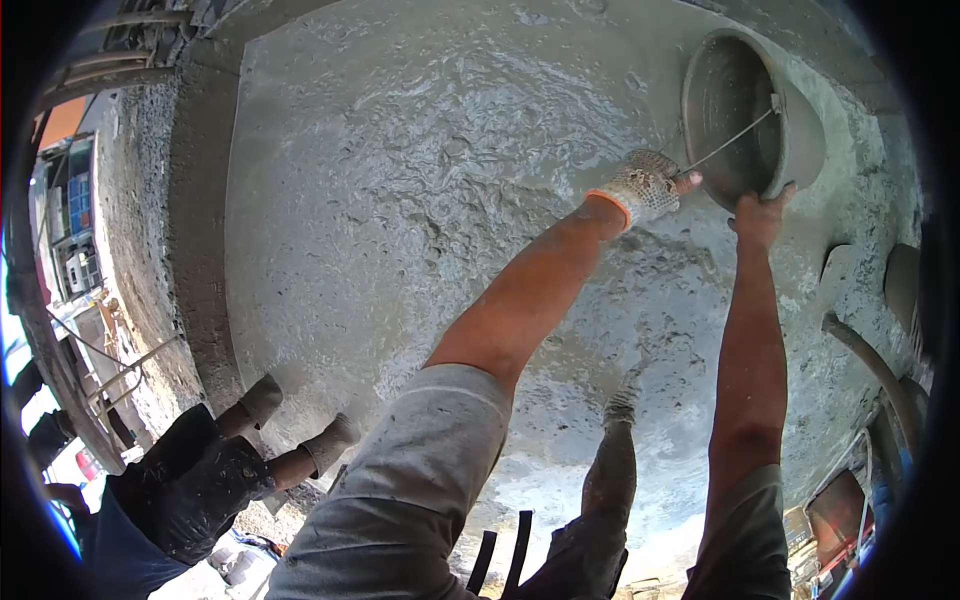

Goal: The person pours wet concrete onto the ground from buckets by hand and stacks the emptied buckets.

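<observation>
My left hand (645, 188), in a dirty knitted glove with an orange cuff, is closed on the thin wire handle of a grey bucket (735, 115). The bucket is tilted, its mouth facing left, and its inside is coated grey. Bare, my right hand (762, 218) grips the bucket's lower rim. Wet grey concrete (450, 150) spreads under and to the left of the bucket, rippled in the middle and smoother toward the left. Whether anything is flowing from the bucket cannot be made out.
A co-worker (190, 480) in dark clothes and muddy boots stands at the lower left. One of my legs (612, 470) stands in the concrete. A raised edge (200, 220) runs along the left. A curved hose or bar (880, 370) and containers lie at the right.
</observation>
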`<state>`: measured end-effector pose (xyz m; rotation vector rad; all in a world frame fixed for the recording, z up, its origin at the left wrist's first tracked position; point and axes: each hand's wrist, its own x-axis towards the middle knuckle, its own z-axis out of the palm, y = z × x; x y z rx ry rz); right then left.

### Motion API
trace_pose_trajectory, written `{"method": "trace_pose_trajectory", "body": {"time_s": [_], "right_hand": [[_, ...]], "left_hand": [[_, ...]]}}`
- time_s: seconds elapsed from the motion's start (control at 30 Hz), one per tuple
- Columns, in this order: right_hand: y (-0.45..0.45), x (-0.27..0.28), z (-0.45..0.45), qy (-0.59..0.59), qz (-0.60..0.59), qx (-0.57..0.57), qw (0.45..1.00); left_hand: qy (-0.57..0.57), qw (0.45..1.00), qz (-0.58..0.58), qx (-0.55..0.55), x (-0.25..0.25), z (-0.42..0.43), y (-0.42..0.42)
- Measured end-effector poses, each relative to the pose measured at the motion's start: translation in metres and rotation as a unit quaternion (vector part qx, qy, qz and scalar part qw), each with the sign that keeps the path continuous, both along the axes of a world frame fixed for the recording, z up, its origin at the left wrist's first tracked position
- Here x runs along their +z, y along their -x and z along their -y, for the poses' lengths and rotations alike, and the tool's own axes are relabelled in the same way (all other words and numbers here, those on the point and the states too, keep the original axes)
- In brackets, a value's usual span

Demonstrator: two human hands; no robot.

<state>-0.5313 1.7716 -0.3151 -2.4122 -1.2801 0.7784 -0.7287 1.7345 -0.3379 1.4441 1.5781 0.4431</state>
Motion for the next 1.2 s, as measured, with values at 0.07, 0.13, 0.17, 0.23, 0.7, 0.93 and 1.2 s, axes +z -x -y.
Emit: {"method": "trace_pose_trajectory", "body": {"time_s": [0.07, 0.13, 0.17, 0.23, 0.7, 0.93, 1.2], "right_hand": [[0.056, -0.059, -0.001, -0.100, 0.168, 0.110, 0.974], [0.105, -0.073, 0.013, -0.068, 0.194, 0.126, 0.970], [0.125, -0.073, 0.023, -0.067, 0.195, 0.183, 0.961], [0.161, -0.066, 0.043, -0.069, 0.176, 0.245, 0.951], [0.410, 0.023, 0.324, 0.175, -0.354, 0.110, 0.912], [0.445, 0.082, 0.397, 0.432, -0.403, 0.171, 0.788], [0.169, 0.104, 0.328, 0.358, 0.052, 0.286, 0.887]], "left_hand": [[0.086, 0.989, 0.063, 0.105, -0.029, 0.019, 0.054], [0.107, 0.974, 0.098, 0.176, -0.046, 0.060, 0.124], [0.083, 0.979, 0.080, 0.166, -0.056, 0.089, 0.150], [0.067, 0.972, 0.122, 0.189, -0.068, 0.140, 0.187], [0.125, 0.955, -0.047, 0.266, 0.233, 0.350, 0.400], [0.175, 0.961, -0.207, 0.058, 0.280, 0.364, 0.455], [0.142, 0.923, -0.344, 0.095, 0.209, 0.481, 0.526]]}}
